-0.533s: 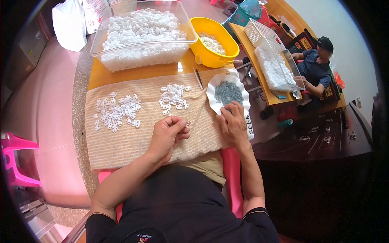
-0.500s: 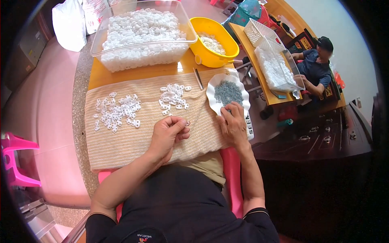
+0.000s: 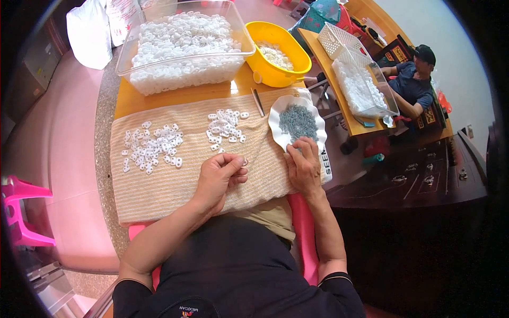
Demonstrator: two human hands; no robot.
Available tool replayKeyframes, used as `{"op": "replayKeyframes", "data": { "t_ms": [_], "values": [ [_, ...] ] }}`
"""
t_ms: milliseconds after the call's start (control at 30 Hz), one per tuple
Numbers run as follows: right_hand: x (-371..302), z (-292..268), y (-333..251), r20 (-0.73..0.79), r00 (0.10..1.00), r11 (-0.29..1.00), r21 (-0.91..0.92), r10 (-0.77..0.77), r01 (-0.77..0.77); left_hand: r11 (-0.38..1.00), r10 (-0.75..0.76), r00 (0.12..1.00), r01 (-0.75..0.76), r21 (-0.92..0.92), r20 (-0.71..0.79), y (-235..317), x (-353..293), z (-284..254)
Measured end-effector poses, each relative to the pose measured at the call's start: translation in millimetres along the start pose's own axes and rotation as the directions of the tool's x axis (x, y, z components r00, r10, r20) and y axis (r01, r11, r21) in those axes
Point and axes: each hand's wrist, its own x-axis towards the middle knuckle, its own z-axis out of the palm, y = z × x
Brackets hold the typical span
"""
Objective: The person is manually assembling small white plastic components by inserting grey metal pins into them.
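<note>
Left hand (image 3: 218, 177) at frame centre pinching a small white plastic piece (image 3: 243, 160) over a beige ribbed cloth (image 3: 159, 185), right hand (image 3: 303, 167) at the rim of a white scalloped dish (image 3: 275, 124) of grey pins (image 3: 298, 121), clear tub (image 3: 183, 71) of white pieces at upper left

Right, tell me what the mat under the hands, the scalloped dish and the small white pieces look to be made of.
Mat: woven or knitted cloth, beige, matte; fine ribbed lines show.
Scalloped dish: white, smooth, wavy rim; likely plastic or glazed ceramic, hard to tell which. It holds small grey pins, probably metal.
Small white pieces: likely moulded plastic, uniform looped shapes, slightly glossy. The left hand pinches one.
</note>
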Motion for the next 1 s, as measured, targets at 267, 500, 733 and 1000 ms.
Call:
{"op": "replayKeyframes", "data": {
  "t_ms": [267,500,733,1000],
  "values": [
    [-4,3,1,-0.058,0.994,0.993,-0.078,-0.097,0.092,1.0,0.008,1.0,-0.008,-0.009,0.018,-1,1,0],
    [-3,3,-2,-0.123,0.983,0.989,-0.056,-0.139,0.133,1.0,0.005,1.0,-0.005,-0.01,0.029,-2,0,-1],
    [-4,8,6,-0.218,0.976,0.996,0.091,0.01,0.011,0.998,0.065,0.996,-0.063,-0.026,0.061,-4,-2,6],
    [-9,3,-5,-0.2,0.896,0.87,0.392,0.397,-0.299,0.998,-0.011,0.989,0.003,0.059,0.148,-10,-3,4]
  ]
}}
